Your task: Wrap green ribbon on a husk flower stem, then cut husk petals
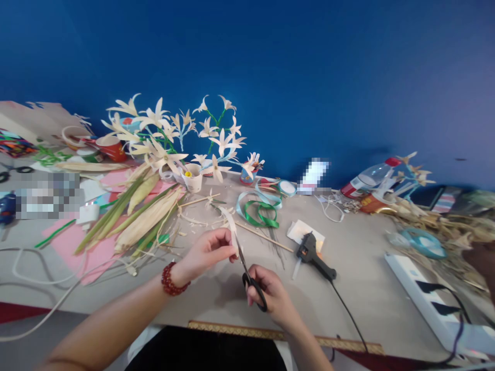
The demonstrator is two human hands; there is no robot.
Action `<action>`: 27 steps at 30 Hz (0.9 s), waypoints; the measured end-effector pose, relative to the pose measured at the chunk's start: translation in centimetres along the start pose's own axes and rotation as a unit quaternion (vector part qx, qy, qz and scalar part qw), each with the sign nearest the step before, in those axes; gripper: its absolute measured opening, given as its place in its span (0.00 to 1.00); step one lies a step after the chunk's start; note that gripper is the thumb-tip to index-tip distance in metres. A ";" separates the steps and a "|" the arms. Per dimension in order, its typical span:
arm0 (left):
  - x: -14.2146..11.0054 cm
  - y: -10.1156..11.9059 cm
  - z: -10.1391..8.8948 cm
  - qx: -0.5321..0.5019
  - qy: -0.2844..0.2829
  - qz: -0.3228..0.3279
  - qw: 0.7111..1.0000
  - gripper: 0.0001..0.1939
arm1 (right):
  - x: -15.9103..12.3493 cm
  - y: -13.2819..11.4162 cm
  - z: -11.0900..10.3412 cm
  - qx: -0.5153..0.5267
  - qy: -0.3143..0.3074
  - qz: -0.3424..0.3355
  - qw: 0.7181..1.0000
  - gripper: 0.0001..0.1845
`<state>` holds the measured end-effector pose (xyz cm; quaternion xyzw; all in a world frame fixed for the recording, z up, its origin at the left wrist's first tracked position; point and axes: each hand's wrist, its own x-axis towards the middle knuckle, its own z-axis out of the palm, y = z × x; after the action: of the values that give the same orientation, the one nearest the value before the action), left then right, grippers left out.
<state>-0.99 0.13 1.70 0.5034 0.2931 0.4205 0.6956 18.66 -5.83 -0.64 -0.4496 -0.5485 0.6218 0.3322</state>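
Observation:
My left hand (pixel 214 248), with a red bead bracelet at its wrist, pinches a pale strip of corn husk (pixel 229 220) between thumb and fingers. The strip's upper end points up and to the left. My right hand (pixel 266 289) is closed around the black handles of a pair of scissors (pixel 260 299). The blades rise toward the strip beside my left fingertips; whether they touch it I cannot tell. Both hands are above the front of the table. To their right lies a black glue gun (pixel 311 253), its nozzle end on a white pad (pixel 297 230).
Corn husks (pixel 149 224) lie on pink paper (pixel 69 250) at left. Husk flowers (pixel 154 116) stand in cups behind. Green ribbon (pixel 263 214) curls mid-table. At right are a white power strip (pixel 415 296), a plastic bottle (pixel 367 178) and another person's hand (pixel 481 263).

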 end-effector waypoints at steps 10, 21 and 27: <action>0.0 -0.3 -0.3 0.013 -0.016 0.002 1.000 0.09 | -0.2 0.0 -0.3 -0.012 0.000 0.005 1.000 0.29; 0.1 0.1 -0.1 0.024 -0.025 -0.010 0.999 0.10 | -0.3 0.3 -0.7 -0.013 -0.006 0.009 1.000 0.30; 0.1 -0.3 -0.2 0.024 -0.063 -0.024 0.997 0.10 | -0.1 0.1 -0.7 -0.005 -0.003 0.008 1.000 0.30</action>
<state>-1.05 0.24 1.36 0.5379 0.2710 0.3642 0.7104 19.36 -5.64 -0.70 -0.4539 -0.5490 0.6230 0.3232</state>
